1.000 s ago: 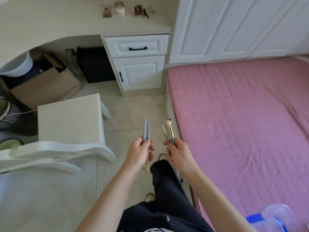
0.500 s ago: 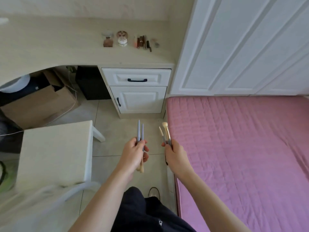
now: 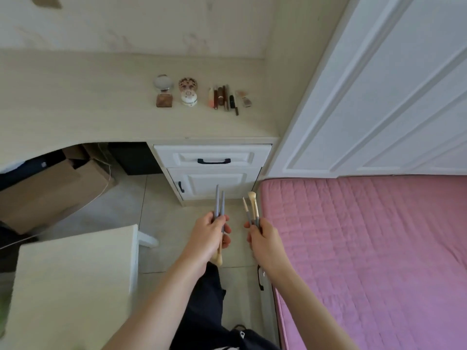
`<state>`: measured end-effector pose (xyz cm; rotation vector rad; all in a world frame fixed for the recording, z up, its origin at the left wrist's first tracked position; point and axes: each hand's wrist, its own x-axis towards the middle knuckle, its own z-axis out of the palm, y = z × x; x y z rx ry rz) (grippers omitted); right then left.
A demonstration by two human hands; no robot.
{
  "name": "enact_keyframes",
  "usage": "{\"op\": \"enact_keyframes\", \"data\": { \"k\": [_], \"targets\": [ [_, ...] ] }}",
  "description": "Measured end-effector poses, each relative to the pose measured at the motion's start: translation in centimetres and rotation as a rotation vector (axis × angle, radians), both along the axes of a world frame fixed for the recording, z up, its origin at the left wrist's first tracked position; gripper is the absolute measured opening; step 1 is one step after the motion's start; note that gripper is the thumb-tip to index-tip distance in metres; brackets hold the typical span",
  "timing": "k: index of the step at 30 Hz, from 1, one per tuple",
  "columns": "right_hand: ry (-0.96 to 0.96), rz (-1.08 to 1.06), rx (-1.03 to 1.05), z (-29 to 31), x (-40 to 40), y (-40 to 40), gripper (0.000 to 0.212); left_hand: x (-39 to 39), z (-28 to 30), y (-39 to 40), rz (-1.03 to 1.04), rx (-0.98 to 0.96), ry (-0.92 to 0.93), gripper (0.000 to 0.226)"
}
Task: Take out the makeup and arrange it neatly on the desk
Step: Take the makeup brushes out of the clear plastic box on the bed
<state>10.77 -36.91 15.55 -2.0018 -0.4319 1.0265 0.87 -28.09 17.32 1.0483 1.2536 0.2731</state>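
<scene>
At the far left, low in the view, a white stool [image 3: 73,281] stands on the tiled floor [image 3: 161,215]. Under the bench [image 3: 75,97], left of the drawers, there is one brown cardboard box [image 3: 50,193].

On the bench top, above the drawers, the makeup is laid in a row near the back wall. From the left: one bottle with a brown base and a round clear cap [image 3: 164,93], then two round cases [image 3: 188,92], one behind the other, then a tight group of thin sticks and tubes [image 3: 223,98] lying side by side; their exact number I cannot tell. Last in the row is one small pale item [image 3: 244,98], too blurred to name.

Below the bench edge is one white drawer [image 3: 213,155] with a dark handle, and under it one white door [image 3: 214,184].

In front of the drawers, the left hand [image 3: 208,236] has its fingers closed around two grey brushes [image 3: 219,205]; the handles point up and the pale tips hang below the hand. Just right of it, apart from it, the right hand [image 3: 262,242] has its fingers clamped on two more brushes [image 3: 251,208], with the bristles up, one thin and one fluffy.

Right of the drawers lies a bed with a pink quilted cover [image 3: 366,248], and behind it stands a white wardrobe [image 3: 379,97].
</scene>
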Motion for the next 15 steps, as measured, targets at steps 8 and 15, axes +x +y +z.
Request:
{"op": "enact_keyframes", "data": {
  "k": [8, 15],
  "targets": [
    [-0.024, -0.155, 0.017, 1.1, 4.2, 10.8, 0.022, 5.0, 0.9, 12.1, -0.071, -0.029, -0.049, 0.016],
    [-0.066, -0.222, -0.013, 1.2, 8.9, 16.1, 0.022, 10.6, 0.8, 18.6, -0.077, -0.089, -0.093, 0.014]
  ]
}}
